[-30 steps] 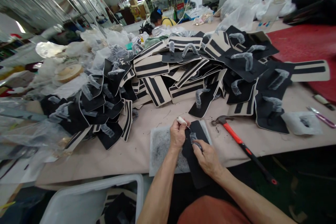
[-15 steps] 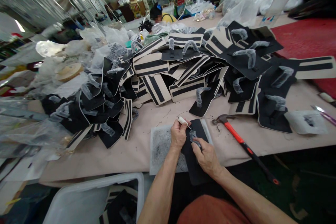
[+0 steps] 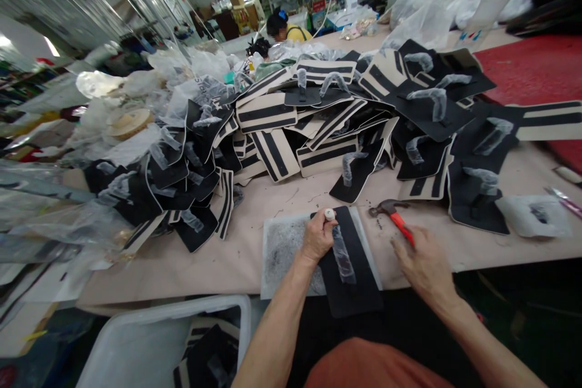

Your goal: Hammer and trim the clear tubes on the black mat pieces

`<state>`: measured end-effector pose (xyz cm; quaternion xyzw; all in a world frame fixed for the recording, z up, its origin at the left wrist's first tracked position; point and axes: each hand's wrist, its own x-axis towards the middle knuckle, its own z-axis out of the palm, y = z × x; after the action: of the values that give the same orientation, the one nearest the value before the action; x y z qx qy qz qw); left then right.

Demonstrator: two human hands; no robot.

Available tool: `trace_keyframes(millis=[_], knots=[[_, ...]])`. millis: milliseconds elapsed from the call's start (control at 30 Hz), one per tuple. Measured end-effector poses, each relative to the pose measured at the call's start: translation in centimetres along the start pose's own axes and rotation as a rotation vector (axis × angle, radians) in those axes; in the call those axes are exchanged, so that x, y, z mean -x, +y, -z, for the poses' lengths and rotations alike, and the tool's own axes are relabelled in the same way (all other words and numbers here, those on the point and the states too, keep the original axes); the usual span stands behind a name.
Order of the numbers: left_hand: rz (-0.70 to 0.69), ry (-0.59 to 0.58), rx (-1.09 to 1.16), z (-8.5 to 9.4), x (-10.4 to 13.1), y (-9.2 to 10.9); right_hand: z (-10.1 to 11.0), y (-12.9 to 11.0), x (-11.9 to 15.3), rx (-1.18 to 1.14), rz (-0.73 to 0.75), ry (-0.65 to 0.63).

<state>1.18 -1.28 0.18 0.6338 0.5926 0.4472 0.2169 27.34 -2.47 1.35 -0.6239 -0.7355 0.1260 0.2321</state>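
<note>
My left hand point(image 3: 319, 236) is closed round the white handle of an awl point(image 3: 330, 214), held upright over the top end of a black panel point(image 3: 359, 267). A strap wrapped in clear plastic point(image 3: 342, 257) lies along the middle of this panel. Beneath the panel is a grey, pitted board point(image 3: 284, 248). To the right, my right hand point(image 3: 425, 264) covers the red and black handle of a claw hammer point(image 3: 400, 224), thumb on one side and fingers over the other. The hammer's head rests on the table, and most of its handle is hidden by the hand.
A heap of black and cream panels with wrapped straps point(image 3: 273, 115) spreads across the table's back. A white plastic bin point(image 3: 245, 321) with panels inside stands at front left. Small scissors point(image 3: 564, 200) and a white packet point(image 3: 534, 216) lie at right. A person point(image 3: 297, 32) sits behind the heap.
My right hand has left the wrapped strap and moved right onto the hammer's handle. My left hand has tipped the awl from slanting to upright at the panel's top end.
</note>
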Motion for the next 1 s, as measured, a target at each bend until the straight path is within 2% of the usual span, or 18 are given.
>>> trace_keyframes(millis=[67, 100, 167, 233, 333, 400, 467, 567, 633, 667, 733, 833, 967, 1000], knots=[[0.006, -0.003, 0.016, -0.1, 0.2, -0.1, 0.7, 3.2, 0.0, 0.204, -0.024, -0.104], [0.019, -0.006, 0.029, -0.1, 0.2, -0.1, 1.0, 4.4, 0.1, 0.236, -0.053, -0.176], [0.033, -0.021, 0.047, -0.1, 0.1, -0.2, 1.4, 5.4, 0.4, 0.143, -0.167, -0.315], [0.031, -0.027, 0.062, -0.1, 0.0, -0.2, 2.0, 4.8, 0.6, -0.147, -0.379, -0.465], [0.031, -0.015, 0.086, -0.1, 0.0, -0.3, 3.3, 2.0, 0.3, -0.709, -0.716, -0.707], [0.036, -0.016, 0.086, -0.1, 0.1, -0.4, 4.6, -0.6, -0.4, -0.884, -0.790, -0.721], [0.037, -0.024, 0.084, -0.1, 0.1, -0.5, 6.0, -3.2, -1.5, -0.826, -0.663, -0.600], [0.035, -0.031, 0.082, -0.1, 0.2, -0.6, 7.7, -6.3, -3.3, -0.557, -0.222, -0.318], [0.034, -0.032, 0.069, -0.1, 0.3, -0.7, 8.2, -7.3, -4.2, -0.343, 0.056, -0.140], [0.034, -0.033, 0.062, -0.1, 0.3, -0.7, 8.2, -7.5, -4.6, -0.228, 0.171, -0.091], [0.037, -0.034, 0.054, -0.1, 0.4, -0.8, 8.1, -7.4, -5.0, -0.013, 0.352, -0.088], [0.055, -0.033, 0.055, -0.2, 0.5, -1.0, 8.3, -7.1, -5.5, 0.134, 0.474, -0.126], [0.048, -0.028, 0.065, -0.3, 0.4, -1.1, 8.9, -7.6, -5.7, -0.003, 0.379, 0.069], [0.044, -0.029, 0.066, -0.3, 0.4, -1.1, 8.9, -7.6, -5.7, -0.007, 0.382, 0.074]])
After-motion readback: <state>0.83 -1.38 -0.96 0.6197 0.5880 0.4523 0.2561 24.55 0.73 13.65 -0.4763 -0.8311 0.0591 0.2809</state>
